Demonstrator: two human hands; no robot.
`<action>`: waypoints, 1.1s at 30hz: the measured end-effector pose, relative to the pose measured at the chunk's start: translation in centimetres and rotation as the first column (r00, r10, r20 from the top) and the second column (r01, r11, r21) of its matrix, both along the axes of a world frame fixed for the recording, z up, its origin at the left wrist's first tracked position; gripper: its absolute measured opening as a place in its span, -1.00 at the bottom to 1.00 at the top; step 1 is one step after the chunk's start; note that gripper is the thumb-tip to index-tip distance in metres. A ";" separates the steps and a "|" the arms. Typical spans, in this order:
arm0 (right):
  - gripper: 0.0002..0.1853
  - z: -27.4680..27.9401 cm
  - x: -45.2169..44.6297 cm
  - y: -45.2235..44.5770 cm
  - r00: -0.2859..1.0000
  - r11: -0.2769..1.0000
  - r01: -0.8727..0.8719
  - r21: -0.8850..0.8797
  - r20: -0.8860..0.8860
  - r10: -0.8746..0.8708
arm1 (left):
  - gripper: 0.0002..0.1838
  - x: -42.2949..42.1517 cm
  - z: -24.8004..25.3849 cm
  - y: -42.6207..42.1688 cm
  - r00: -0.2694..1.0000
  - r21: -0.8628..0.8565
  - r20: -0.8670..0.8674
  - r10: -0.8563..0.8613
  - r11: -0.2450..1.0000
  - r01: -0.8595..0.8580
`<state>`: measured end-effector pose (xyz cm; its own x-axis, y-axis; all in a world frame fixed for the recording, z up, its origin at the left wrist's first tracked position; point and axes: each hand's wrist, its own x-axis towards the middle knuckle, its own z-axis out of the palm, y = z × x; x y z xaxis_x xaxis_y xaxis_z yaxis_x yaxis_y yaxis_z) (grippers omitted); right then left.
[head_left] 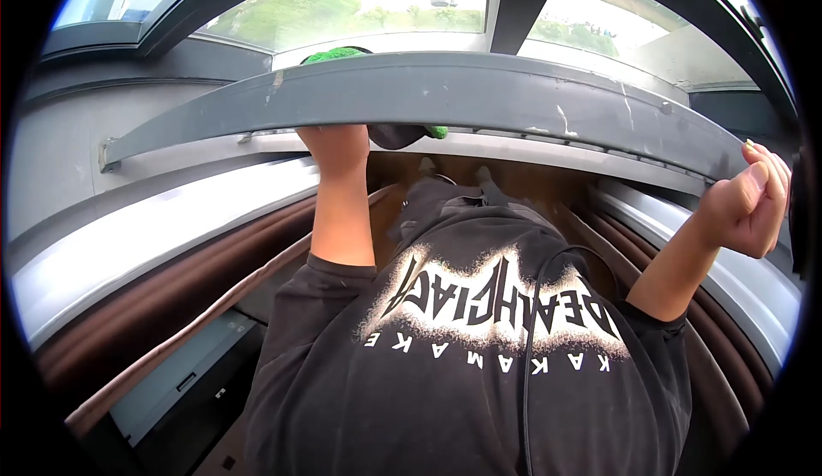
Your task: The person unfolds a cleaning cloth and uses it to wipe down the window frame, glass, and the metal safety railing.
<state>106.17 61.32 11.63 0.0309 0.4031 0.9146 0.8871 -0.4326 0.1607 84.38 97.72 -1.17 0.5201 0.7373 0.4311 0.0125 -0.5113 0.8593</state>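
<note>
My left hand (336, 144) reaches under and behind a grey metal rail (479, 91), which hides its fingers. A fuzzy green cleaning pad (336, 54) shows above the rail at that spot. Its black body (398, 136) and another bit of green show below the rail, right beside the hand. The pad appears to be held in this hand. On the far right my right hand (753, 198) is closed by the rail's right end, thumb over curled fingers. A tiny yellow-green spot is at a fingertip; whether anything is held there cannot be made out.
Beyond the rail are window panes (419, 1) in dark frames (531, 5). White sills (171, 245) and brown curtains (171, 305) flank my body. A pale blue box-like panel (184, 377) stands low at the left. A thin black cord (528, 365) hangs over my black shirt.
</note>
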 end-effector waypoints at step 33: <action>-0.85 4.7 -4.3 2.8 0.924 0.964 0.255 -0.071 -0.275 -0.265 | -0.83 -0.8 -12.2 -0.5 0.843 -0.301 -0.240 -0.481 0.863 0.406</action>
